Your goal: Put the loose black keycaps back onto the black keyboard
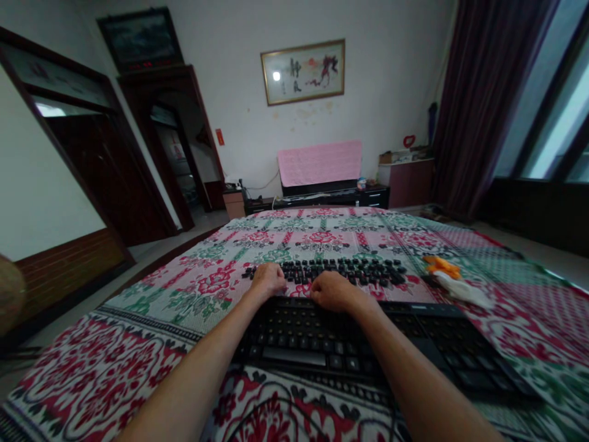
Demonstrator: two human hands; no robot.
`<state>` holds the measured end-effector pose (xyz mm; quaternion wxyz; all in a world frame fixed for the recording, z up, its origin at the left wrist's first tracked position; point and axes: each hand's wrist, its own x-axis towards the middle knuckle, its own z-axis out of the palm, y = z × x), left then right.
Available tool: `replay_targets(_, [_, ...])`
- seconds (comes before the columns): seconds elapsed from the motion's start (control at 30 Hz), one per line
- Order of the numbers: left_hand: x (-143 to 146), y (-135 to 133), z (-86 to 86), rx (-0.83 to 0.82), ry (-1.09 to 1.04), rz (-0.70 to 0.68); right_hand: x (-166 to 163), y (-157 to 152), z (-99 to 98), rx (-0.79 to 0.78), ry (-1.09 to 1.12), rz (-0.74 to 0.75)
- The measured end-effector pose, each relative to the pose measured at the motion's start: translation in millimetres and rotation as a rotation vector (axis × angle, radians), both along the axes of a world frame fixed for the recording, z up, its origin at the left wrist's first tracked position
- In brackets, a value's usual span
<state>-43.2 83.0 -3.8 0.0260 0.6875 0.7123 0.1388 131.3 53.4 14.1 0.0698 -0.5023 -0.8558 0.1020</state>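
Note:
A black keyboard (294, 357) lies before me, with keycaps along its lower rows and bare key positions in the upper rows. Beyond it, loose black keycaps (368, 270) are spread in rough rows on the patterned cloth. My left hand (269, 279) is closed at the left part of these keycaps, just past the keyboard's far edge. Closed as well, my right hand (332, 290) is over the far edge of the keyboard, near its middle. The fingertips of both hands are hidden, so I cannot make out what they hold.
The patterned cloth (216, 279) covers the whole surface. To the right of the keycaps lie an orange cloth (442, 266) and a white crumpled one (462, 290). A thin black cable (271, 402) curls in front of the keyboard. A low cabinet (373, 197) stands against the far wall.

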Motion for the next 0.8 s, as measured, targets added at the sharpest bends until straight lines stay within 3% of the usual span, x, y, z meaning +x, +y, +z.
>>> replay_targets(0.1, [-10.4,-16.6,8.9,-0.031,-0.042,-0.051,-0.9,-0.4,0.5,0.006,-0.009,0.004])
replay_targets(0.2, [-24.7,-40.1,16.9,-0.241,-0.227,-0.239,-1.9,-0.1,0.0,0.001,-0.006,0.002])
replay_targets(0.27, [-32.8,-55.8,20.0,-0.298,-0.303,-0.333,-2.5,0.3,-0.4,-0.005,-0.002,-0.003])
replay_targets(0.47, [-39.8,-85.7,20.0,-0.291,-0.247,-0.339,-3.1,-0.2,-1.1,-0.007,-0.01,-0.019])
replay_targets(0.8, [-38.6,-94.6,26.6,-0.242,-0.069,-0.436,-1.8,4.0,-6.8,-0.009,-0.009,0.008])
